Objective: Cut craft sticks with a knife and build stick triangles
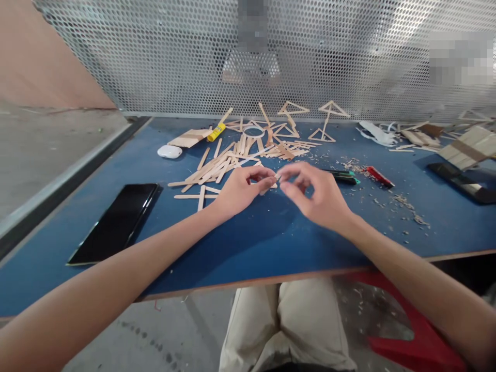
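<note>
My left hand and my right hand meet above the middle of the blue table. Both pinch one small wooden stick piece between their fingertips. Just behind the hands lies a loose pile of wooden craft sticks. A pair of crossed sticks lies left of my left hand. Stick triangles stand near the mesh wall.
A black phone lies at the front left. A white oval object, a yellow glue tube, a green-black cutter and a red tool lie around the pile. Wood shavings scatter right. A perforated mesh wall backs the table.
</note>
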### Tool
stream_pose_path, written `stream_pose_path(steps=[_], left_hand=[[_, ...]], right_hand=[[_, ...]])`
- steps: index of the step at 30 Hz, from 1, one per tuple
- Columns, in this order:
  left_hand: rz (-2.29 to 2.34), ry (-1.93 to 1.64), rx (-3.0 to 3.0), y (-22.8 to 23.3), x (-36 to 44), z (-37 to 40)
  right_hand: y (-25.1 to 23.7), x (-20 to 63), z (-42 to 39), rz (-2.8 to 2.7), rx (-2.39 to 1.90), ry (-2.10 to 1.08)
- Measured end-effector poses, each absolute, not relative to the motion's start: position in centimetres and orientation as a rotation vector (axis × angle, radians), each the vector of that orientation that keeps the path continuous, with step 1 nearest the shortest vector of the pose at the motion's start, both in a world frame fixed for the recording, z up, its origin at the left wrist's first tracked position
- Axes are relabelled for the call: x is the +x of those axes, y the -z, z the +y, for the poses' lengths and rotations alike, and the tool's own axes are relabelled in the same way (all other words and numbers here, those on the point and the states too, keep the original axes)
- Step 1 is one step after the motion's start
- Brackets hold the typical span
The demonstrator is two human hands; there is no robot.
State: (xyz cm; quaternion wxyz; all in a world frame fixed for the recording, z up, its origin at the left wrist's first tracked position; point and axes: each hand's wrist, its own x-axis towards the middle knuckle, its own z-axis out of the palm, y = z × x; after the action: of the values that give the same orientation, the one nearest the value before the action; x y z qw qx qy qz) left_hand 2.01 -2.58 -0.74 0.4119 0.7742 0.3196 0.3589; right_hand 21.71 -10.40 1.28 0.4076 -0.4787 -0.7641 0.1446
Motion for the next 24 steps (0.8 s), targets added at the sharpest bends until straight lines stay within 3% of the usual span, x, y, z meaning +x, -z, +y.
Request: stream_pose_path(steps=[4,12,24], left_hand=[[0.732,-1.037,1.656,0.7,2.2,-2.6],[0.985,-1.124,1.571,0.9,2.1,-2.3],[0.658,-0.768,1.706,1.1,1.7,-2.5]], right_hand=[[0.6,21.5,-5.2,-1.665,-1.103,-0.642],[2.6,21.1,-3.8,-1.598,-0.969,-0.756],[1.0,22.8,-5.0,-1.649,-0.665,-1.06]])
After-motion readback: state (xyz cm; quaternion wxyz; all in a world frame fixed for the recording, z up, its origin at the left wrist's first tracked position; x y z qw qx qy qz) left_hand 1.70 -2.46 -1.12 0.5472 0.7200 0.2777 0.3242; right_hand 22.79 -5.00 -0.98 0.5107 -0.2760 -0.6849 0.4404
